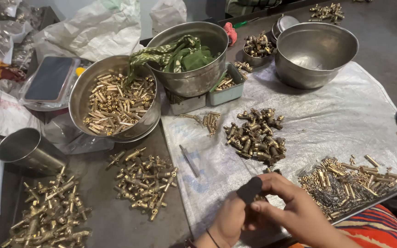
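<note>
Both my hands meet at the near edge over the white woven plastic sheet [345, 115]. Left hand [229, 219], black sleeve on the thumb, and right hand [295, 209] pinch a small dark brass fitting [259, 198] between the fingertips, mostly hidden. Best to keep the grip tight and low over the sheet. Matte grimy fittings pile [256, 134] just beyond; shiny ribbed brass pins heap [345, 183] right; smooth steel bowl of brass tubes [116, 98] far left.

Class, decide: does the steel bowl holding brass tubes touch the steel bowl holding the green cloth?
Cannot tell: in the head view, the tube bowl and cloth bowl overlap, hiding contact.
</note>
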